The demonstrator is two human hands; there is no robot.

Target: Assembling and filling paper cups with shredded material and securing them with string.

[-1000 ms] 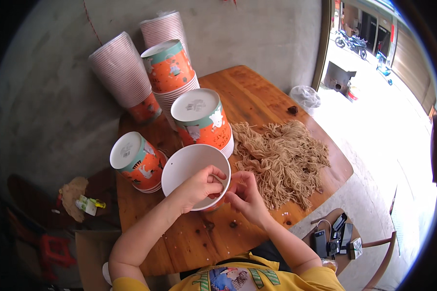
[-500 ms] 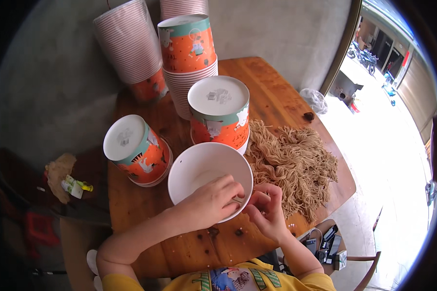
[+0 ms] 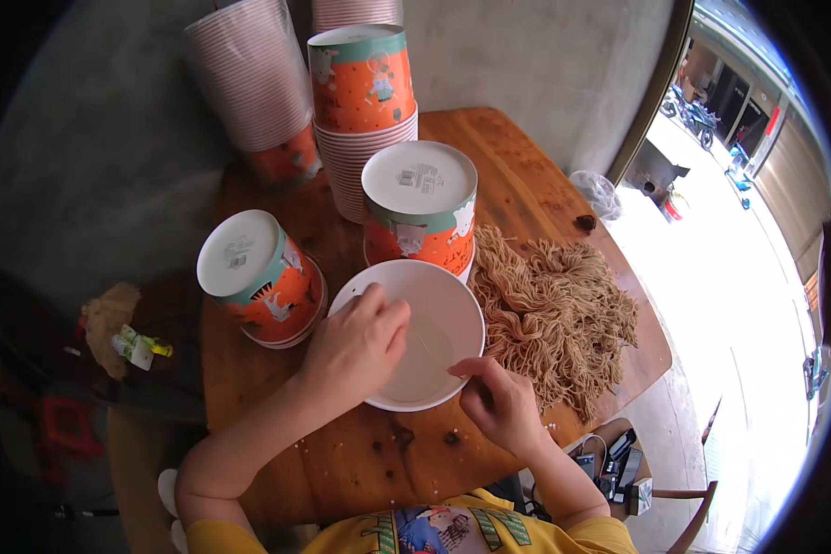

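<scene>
A white-lined paper bucket [image 3: 425, 388] stands mouth up in front of me at the table's near side. My left hand [image 3: 360, 342] is over its left rim, fingers curled and closed; what they hold, if anything, is hidden. At the right rim, my right hand [image 3: 499, 397] hooks its index finger over the edge, pinching the wall. A thin pale strand [image 3: 423, 338] shows inside the bucket. Near the left rim is a small dark hole. Beside my right hand lies a pile of tan twisted cords [image 3: 563, 323].
Upside-down orange and green buckets stand at the left [image 3: 258, 277], behind [image 3: 420, 198] and in a taller stack [image 3: 365, 120]. A bagged stack [image 3: 249, 83] leans by the wall. The wooden table [image 3: 360, 462] bears small white bits. A chair with gadgets [image 3: 619, 471] is at right.
My left hand has moved left and up, from inside the right rim to the left rim. My right hand has shifted slightly left, onto the rim. The strand inside is now uncovered.
</scene>
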